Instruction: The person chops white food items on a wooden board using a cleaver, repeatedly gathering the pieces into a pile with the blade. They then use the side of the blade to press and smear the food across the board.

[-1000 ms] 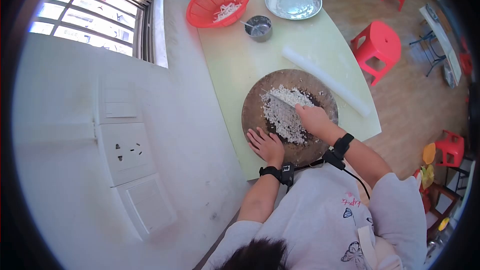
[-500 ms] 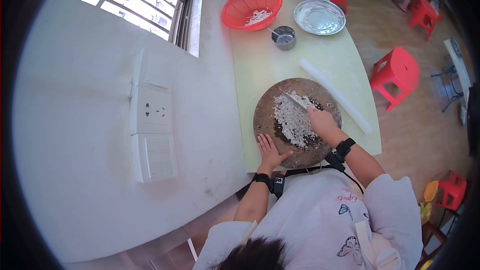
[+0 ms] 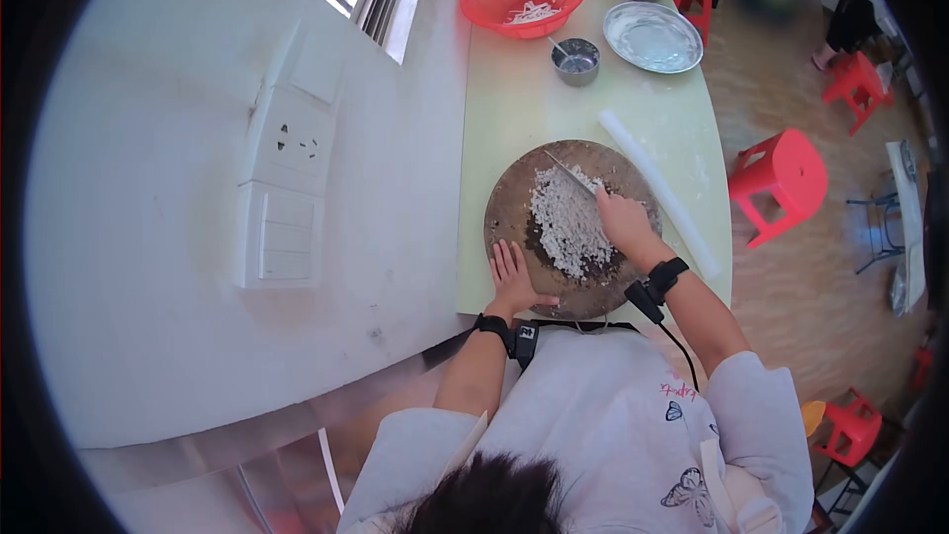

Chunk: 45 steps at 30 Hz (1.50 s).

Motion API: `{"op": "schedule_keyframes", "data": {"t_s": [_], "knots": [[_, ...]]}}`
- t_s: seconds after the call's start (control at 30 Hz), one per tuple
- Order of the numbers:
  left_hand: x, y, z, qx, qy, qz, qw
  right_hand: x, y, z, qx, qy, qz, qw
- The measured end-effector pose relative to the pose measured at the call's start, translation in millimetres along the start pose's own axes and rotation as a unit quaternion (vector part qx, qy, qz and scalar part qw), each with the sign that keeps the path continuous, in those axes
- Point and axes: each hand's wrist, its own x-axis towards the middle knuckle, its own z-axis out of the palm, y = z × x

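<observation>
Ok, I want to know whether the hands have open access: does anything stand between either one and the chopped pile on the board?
Nothing visible stands between the left hand and the pile, just board surface with a few scraps. The right hand holds the knife, whose blade crosses the pile's far side.

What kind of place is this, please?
Probably a kitchen or small eatery: a knife and chopped food on a round board, metal bowls, and red plastic stools around the room.

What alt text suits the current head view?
A person's right hand holds a knife at chopped white food on a round board; the left hand rests on its edge. A pale rod lies alongside, with a red basket beyond.
</observation>
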Motion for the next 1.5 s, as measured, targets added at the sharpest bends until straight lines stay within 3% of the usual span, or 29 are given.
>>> {"op": "schedule_keyframes", "data": {"t_s": [0.2, 0.4, 0.57, 0.63, 0.83, 0.97, 1.17, 1.27, 1.4, 1.5], "knots": [[3.7, -1.3, 3.2, -0.02, 0.003, -0.013, 1.0, -30.3, -20.6, 15.6, 0.029, -0.005, -0.042, 0.999], [1.5, 1.9, -1.2, -0.04, -0.013, -0.033, 0.999, -38.8, -31.9, 15.4, 0.03, -0.007, -0.027, 0.999], [0.5, 2.8, -0.3, -0.071, 0.01, -0.032, 0.997, -40.5, -32.7, 22.0, 0.0, -0.065, -0.047, 0.997], [-2.1, 3.7, -4.9, -0.084, 0.009, -0.042, 0.995, -40.8, -34.8, 21.2, 0.049, -0.052, -0.025, 0.997], [-7.4, 8.1, -11.2, -0.108, 0.008, -0.062, 0.992, -36.8, -43.3, 8.2, 0.03, -0.094, -0.006, 0.995], [-6.2, 4.8, -10.0, -0.114, 0.024, -0.045, 0.992, -39.6, -50.9, 13.9, 0.066, -0.046, -0.017, 0.997], [-5.1, 6.4, -12.2, -0.115, 0.014, -0.045, 0.992, -35.4, -54.4, 10.5, 0.08, -0.097, 0.001, 0.992], [-4.7, 5.6, -10.3, -0.115, 0.006, -0.063, 0.991, -42.3, -53.8, 22.9, 0.081, -0.069, -0.038, 0.994], [-3.8, 6.7, -11.6, -0.126, 0.013, -0.072, 0.989, -41.4, -55.7, 26.1, 0.071, -0.11, -0.006, 0.991], [-3.6, 6.1, -12.1, -0.128, 0.013, -0.067, 0.989, -50.5, -60.1, 22.8, 0.078, -0.068, 0.01, 0.995]]}}
